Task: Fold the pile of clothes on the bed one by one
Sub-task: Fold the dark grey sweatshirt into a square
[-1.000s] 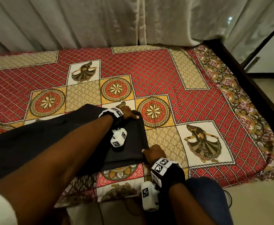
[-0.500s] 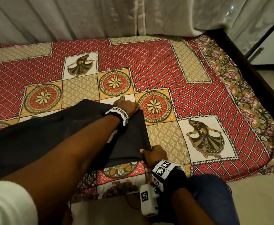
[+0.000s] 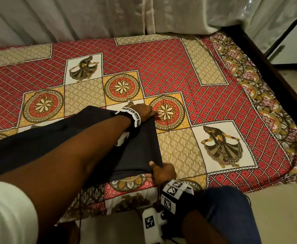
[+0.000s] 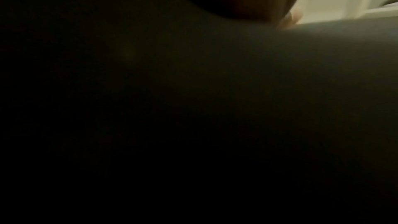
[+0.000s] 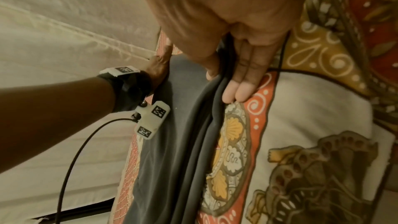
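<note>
Dark garment (image 3: 29, 148) lay spread across the left and near part of the bed (image 3: 214, 106), its right end reaching the patterned middle squares of the bedspread (image 3: 179, 71). No other clothes showed in any view.

Left hand (image 3: 142, 112) sat at the far right corner of the garment, 1 finger extended onto the bedspread; whether the other fingers pinched cloth could not be told. Left wrist view was almost wholly dark, showing only dull grey cloth (image 4: 301, 74).

Right hand (image 3: 163, 173) held the near right corner. In the right wrist view the thumb lay on top and the fingers (image 5: 243, 89) lay straight underneath, clamping several stacked layers of the hem (image 5: 215, 91) between them.

Judged as a soft, light, limp knit: it draped and bunched, held no shape, and would likely slide over itself. Corners looked the best holds, with the edge between the 2 hands kept taut; a loose pinch risked dropping an under-layer.

Pale curtain (image 3: 91, 16) hung behind the bed.
</note>
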